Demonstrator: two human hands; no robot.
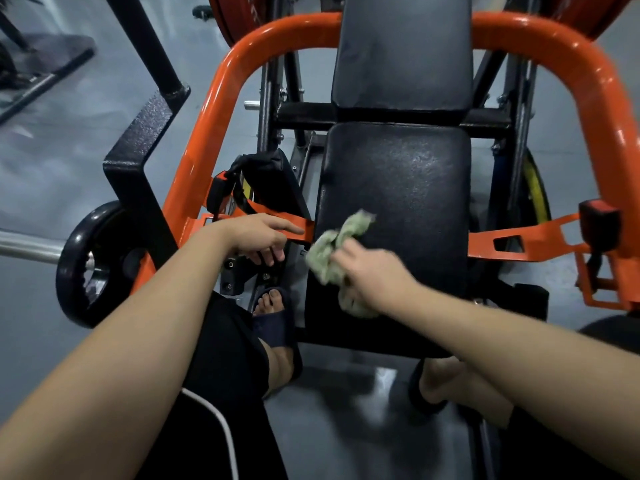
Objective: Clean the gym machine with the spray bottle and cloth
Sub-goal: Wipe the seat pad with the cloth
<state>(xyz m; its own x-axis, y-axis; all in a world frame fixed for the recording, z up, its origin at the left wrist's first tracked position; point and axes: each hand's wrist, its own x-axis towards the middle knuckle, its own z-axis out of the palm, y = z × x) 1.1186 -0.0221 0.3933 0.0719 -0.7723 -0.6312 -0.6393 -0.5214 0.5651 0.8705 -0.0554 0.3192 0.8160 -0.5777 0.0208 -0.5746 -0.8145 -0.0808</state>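
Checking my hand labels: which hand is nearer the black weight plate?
Left. The left hand lies between the weight plate and the seat pad; the right hand is farther off, holding the cloth on the seat pad.

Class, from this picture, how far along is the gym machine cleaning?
Done: the seat pad glistens with droplets, so spraying looks done; no spray bottle shows. Under way: the right hand holds the green cloth on the seat's left edge. The left hand reaches toward the orange bracket. Left: probably the back pad and orange frame.
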